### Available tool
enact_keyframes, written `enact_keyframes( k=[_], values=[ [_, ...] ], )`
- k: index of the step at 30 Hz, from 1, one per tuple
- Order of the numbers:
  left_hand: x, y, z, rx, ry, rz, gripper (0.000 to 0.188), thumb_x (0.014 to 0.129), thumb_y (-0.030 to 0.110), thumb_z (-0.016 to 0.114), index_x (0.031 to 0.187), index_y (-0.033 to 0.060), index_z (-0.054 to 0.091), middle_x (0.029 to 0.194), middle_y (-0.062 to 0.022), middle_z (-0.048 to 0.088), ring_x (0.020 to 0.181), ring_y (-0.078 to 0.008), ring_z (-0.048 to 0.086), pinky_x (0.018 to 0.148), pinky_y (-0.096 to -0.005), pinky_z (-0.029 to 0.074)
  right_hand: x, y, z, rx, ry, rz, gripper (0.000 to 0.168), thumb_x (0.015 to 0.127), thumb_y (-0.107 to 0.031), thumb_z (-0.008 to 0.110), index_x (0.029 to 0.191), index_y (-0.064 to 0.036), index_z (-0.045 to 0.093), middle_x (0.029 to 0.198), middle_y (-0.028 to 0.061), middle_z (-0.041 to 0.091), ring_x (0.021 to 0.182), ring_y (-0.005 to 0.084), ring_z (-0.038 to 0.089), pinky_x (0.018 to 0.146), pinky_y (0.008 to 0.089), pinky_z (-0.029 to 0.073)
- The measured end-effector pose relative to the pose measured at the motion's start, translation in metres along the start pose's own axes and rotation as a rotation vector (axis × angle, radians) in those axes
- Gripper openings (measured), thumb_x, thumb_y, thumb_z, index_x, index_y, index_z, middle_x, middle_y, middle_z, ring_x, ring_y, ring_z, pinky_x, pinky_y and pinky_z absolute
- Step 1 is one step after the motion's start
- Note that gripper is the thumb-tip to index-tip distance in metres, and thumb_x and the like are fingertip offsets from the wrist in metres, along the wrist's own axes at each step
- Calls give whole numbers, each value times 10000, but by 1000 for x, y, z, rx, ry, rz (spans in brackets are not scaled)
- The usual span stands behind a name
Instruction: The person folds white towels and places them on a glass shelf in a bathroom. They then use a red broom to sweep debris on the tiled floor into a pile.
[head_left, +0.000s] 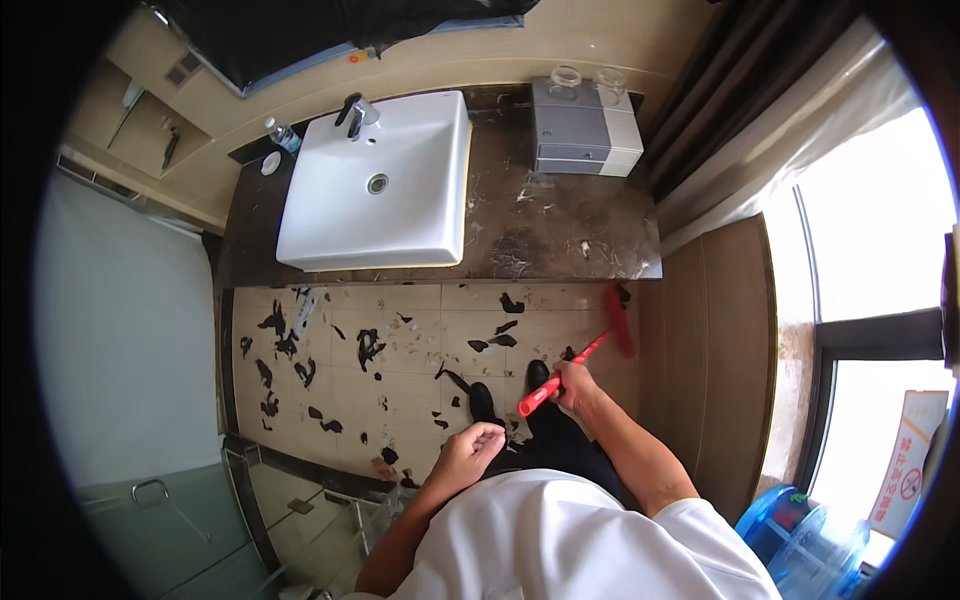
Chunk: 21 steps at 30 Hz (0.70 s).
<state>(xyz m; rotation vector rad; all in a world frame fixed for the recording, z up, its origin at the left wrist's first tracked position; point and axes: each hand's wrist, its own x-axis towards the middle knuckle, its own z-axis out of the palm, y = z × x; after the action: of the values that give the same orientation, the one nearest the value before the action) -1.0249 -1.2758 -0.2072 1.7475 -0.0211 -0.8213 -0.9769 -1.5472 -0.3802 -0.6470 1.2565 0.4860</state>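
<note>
My right hand (574, 386) is closed around the red handle of a broom (592, 351). The broom's red head (619, 322) rests on the tiled floor at the right, below the counter's front edge, and looks slightly blurred. In front of my white shirt is my left hand (472, 450), its fingers loosely curled, with nothing visible in it. Black scraps (369, 348) of torn material lie scattered over the beige floor tiles (409, 420), with smaller pale bits among them. A few scraps lie close to my black shoes (484, 401).
A dark stone counter (517, 225) carries a white washbasin (375, 217), a plastic bottle (283, 136) and a grey drawer box (574, 131) topped by glass jars. Glass shower panels (172, 517) stand at lower left. Blue water jugs (795, 540) are by the window at lower right.
</note>
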Motion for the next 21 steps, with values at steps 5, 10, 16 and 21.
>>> enact_keyframes(
  k=[5,10,16,21],
  values=[
    [21,25,29,-8,49,6,297,989,231,668,1131,-30,675,983,-136,748,906,-197,724,820,-336,571,-63,15,5,-232,-58,8,111,956,-96,556,854,-61,531,659,80,544,476,228,492,399,376,387],
    [24,14,40,-74,117,-35,294,999,242,653,1137,-17,675,975,-123,742,895,-175,710,815,-329,564,-115,0,16,-271,-147,81,80,930,-116,599,894,-62,552,645,54,520,472,204,491,422,340,389],
    [16,-32,45,-481,156,-49,417,1044,311,590,1252,-50,587,1098,-102,692,963,-150,657,782,-283,544,-159,-4,49,-533,-331,283,112,953,-135,600,1004,-42,564,642,35,516,451,183,474,388,308,349],
    [5,-77,22,-795,168,-307,581,1053,498,495,1297,-26,548,1110,-130,676,960,-204,654,804,-334,551,-183,9,92,-635,-488,491,323,957,-91,561,1250,-17,445,642,52,487,449,179,469,390,298,359]
  ],
)
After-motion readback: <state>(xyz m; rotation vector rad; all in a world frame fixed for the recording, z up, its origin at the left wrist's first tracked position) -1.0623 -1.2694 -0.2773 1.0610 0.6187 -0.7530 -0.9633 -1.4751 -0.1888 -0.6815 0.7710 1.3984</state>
